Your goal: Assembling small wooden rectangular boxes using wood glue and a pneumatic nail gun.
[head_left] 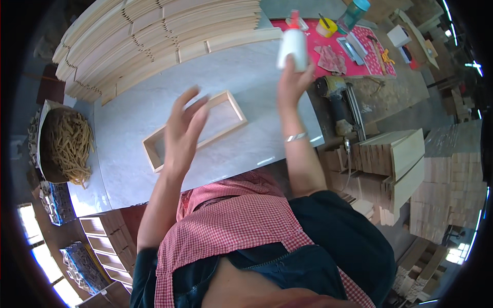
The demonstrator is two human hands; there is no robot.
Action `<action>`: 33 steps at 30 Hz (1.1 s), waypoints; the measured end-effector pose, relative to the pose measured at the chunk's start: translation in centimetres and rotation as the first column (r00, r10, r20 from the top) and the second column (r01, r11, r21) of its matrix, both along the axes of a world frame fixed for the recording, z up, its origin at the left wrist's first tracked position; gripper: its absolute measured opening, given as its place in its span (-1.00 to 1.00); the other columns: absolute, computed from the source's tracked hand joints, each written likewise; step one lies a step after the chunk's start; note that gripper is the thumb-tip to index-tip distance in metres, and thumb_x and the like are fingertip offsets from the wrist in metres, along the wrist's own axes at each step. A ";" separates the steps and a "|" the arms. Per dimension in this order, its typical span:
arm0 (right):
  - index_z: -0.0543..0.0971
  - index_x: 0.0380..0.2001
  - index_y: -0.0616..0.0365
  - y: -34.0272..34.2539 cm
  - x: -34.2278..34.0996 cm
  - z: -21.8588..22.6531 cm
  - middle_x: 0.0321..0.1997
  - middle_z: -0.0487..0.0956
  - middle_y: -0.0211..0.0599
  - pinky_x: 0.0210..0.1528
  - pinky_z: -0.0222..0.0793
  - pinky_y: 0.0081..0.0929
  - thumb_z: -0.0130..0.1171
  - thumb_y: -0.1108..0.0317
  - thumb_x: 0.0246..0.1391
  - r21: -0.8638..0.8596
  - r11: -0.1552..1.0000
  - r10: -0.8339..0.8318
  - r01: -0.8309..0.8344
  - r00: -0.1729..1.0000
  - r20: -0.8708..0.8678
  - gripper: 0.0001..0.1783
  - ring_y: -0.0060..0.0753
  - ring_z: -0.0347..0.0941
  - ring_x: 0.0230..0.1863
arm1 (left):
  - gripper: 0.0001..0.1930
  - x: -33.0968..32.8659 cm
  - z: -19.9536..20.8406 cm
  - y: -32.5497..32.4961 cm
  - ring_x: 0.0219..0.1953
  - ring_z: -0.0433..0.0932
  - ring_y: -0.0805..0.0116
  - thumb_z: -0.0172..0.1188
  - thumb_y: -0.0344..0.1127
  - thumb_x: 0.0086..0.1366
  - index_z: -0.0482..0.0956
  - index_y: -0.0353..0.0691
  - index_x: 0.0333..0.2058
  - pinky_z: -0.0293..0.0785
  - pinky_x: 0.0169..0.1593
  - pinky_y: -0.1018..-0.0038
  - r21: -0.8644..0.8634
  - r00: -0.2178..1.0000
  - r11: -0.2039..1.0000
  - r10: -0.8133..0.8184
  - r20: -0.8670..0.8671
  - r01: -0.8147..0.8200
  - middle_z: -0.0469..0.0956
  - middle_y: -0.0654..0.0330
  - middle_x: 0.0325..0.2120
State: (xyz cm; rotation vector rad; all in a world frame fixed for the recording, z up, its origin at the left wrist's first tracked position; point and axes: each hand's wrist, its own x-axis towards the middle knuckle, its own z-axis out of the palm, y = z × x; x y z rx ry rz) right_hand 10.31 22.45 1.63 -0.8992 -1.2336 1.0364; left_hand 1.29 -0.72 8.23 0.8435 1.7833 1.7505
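Note:
A white squeeze bottle (294,49) with a red nozzle stands upright in the grip of my right hand (296,82), over the far right part of the grey table (257,143). My left hand (185,120) hovers with its fingers apart above a rectangular wooden frame (237,110). The frame lies flat on the table at a slant, and my left hand and wrist hide part of its middle. I see no thing in the left hand.
Tall stacks of grooved wooden strips (169,25) line the table's far edge. A bin of wood-coloured strips (69,143) stands at the left. On the right, a pink cloth (321,43) bears a rag (331,60), a yellow tub (326,28) and a teal bottle (354,15). Wooden boards (380,164) are piled near right.

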 end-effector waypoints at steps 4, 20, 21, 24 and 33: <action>0.38 0.22 0.28 -7.8 -0.7 0.3 0.05 0.57 0.03 0.12 0.43 -0.28 0.11 0.23 0.34 0.310 0.840 0.392 -0.445 0.893 0.220 -0.51 -0.08 0.49 0.08 | -0.46 -1.1 -1.6 6.6 0.06 0.57 0.17 0.24 -0.12 0.45 0.39 -0.36 0.23 0.52 0.11 0.24 0.312 0.802 0.915 -0.382 0.459 0.257 0.50 0.01 0.12; 0.61 -0.12 0.09 20.9 5.9 -2.7 -0.31 0.59 -0.40 -0.22 0.39 -0.50 0.22 0.19 0.30 0.003 0.951 0.182 -0.308 0.568 0.803 -0.77 -0.44 0.42 -0.34 | -0.55 -2.5 -0.4 6.6 -0.47 0.56 0.21 0.47 -0.14 0.03 0.51 -0.18 -0.17 0.44 -0.37 0.32 -0.273 0.460 0.891 -0.083 -0.884 -0.364 0.54 0.15 -0.48; 0.61 -0.12 0.09 17.1 4.9 0.3 -0.31 0.59 -0.40 -0.22 0.39 -0.50 0.22 0.19 0.30 -0.006 0.946 0.197 -0.323 0.564 0.802 -0.77 -0.44 0.42 -0.34 | -0.56 -2.9 -0.8 6.9 -0.46 0.55 0.20 0.47 -0.14 0.02 0.51 -0.17 -0.19 0.44 -0.36 0.32 -0.273 0.414 0.878 -0.095 -0.905 -0.394 0.54 0.16 -0.47; 0.61 -0.12 0.16 3.3 1.2 6.5 -0.33 0.56 -0.43 -0.26 0.36 -0.56 0.18 0.30 0.33 0.165 0.785 0.553 -0.597 0.795 0.247 -0.82 -0.53 0.37 -0.35 | -0.57 -2.7 -1.5 7.3 -0.45 0.54 0.18 0.47 -0.15 -0.01 0.50 -0.15 -0.22 0.42 -0.35 0.32 -0.276 0.322 0.863 -0.142 -0.936 -0.424 0.55 0.16 -0.46; 0.55 -0.08 0.23 6.1 1.0 6.3 -0.36 0.63 -0.25 -0.24 0.53 -0.40 0.17 0.30 0.30 -0.259 0.875 0.432 -0.409 0.901 0.038 -0.76 -0.29 0.60 -0.31 | -0.53 -2.5 -2.6 7.9 -0.35 0.51 0.18 0.47 -0.16 -0.07 0.53 -0.11 -0.17 0.37 -0.21 0.32 0.012 0.235 0.917 0.115 -0.965 -0.399 0.53 0.21 -0.39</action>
